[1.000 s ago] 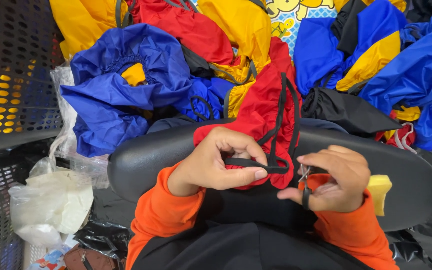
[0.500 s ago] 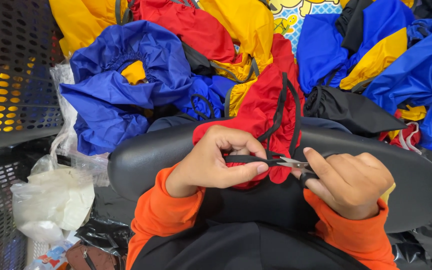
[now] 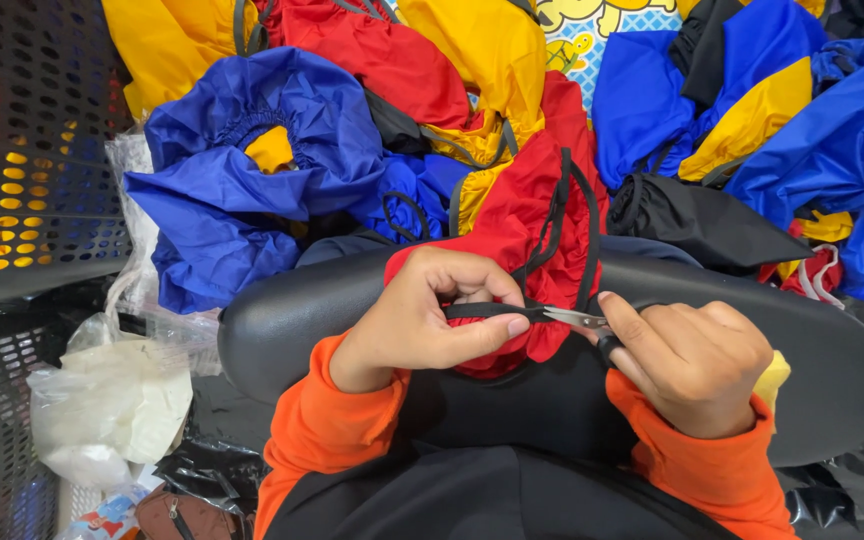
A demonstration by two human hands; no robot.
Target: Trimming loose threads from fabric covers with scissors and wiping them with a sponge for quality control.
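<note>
I see the left hand curled palm-down, orange sleeve running back toward 7 o'clock; thumb and fingers are pressed together on a black drawstring, pinching it flat near the thumb tip. The right hand is closed in a loose fist, knuckles up, sleeve trailing to 5 o'clock; it grips small snips whose metal blades point toward 9 o'clock and meet the drawstring just beside the left thumb. I cannot tell whether the blades are closed on the cord.

The drawstring runs from the pinch up toward 12 o'clock, along the edge of a red fabric bag. The bag lies under both hands, draped over a black padded board, its bulk at 12 o'clock of the left hand.

Beyond, at 12 o'clock, a heap of blue, yellow and red bags. At 9 o'clock, a dark perforated crate; at 8 o'clock, a clear plastic bag.
</note>
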